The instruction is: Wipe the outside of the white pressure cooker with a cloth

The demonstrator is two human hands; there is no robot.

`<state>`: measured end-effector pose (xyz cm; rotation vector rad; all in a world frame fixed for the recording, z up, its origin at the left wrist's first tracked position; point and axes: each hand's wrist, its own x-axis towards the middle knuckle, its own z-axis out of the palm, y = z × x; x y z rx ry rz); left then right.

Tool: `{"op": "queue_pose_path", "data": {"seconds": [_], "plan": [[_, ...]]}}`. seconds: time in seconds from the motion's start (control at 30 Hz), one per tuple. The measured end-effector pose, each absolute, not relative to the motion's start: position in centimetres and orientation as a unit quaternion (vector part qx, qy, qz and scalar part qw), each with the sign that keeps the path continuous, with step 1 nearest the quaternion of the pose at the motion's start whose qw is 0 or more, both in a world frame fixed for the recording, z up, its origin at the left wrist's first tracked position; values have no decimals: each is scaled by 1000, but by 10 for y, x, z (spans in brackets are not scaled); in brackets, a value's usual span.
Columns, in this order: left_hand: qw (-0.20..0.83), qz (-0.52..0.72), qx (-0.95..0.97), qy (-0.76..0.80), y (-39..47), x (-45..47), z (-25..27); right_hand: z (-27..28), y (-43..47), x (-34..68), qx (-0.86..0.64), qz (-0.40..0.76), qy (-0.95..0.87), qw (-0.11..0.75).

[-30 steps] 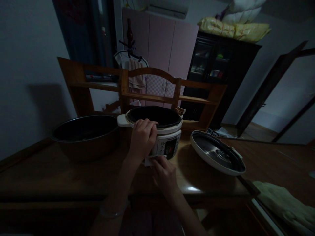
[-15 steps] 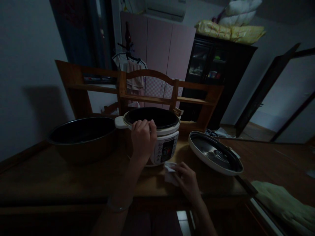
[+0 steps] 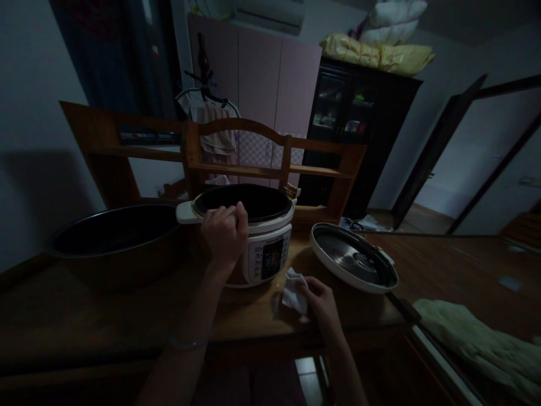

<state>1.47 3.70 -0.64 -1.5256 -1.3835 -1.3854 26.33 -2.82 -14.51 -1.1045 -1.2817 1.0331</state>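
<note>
A white electric pressure cooker (image 3: pixel 253 268) with a dark control panel stands without its lid on the wooden desk (image 3: pixel 249 324). My left hand (image 3: pixel 226 234) is closed over the cooker's near rim, fingers curled at its edge. Between the thumb and fingers of my right hand (image 3: pixel 319 299) is a crumpled white tissue (image 3: pixel 295 290), at the desktop just right of the cooker's base. The round lid (image 3: pixel 355 259) lies to the right, its metal inner side facing up. At the left sits a large dark inner pot (image 3: pixel 114 262), its mouth upward.
A low wooden shelf rack (image 3: pixel 240 170) rises along the desk's far edge. Pale green cloth (image 3: pixel 469 338) lies low at the right. Beyond are pink wardrobe doors (image 3: pixel 257 84), a dark glass-fronted cabinet (image 3: pixel 380 118) and a clothes stand with hanging garments (image 3: pixel 217 129).
My right hand has drawn the tissue back from the cooker's base, and more of the tissue shows. The left hand keeps its hold on the rim. The whole view has shifted toward the right.
</note>
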Motion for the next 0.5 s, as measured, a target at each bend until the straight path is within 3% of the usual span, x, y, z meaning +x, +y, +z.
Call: {"op": "queue_pose_path", "data": {"seconds": [0.5], "plan": [[273, -514, -645, -495, 39, -7, -7, -143, -32, 263, -425, 477, -611, 468]]}}
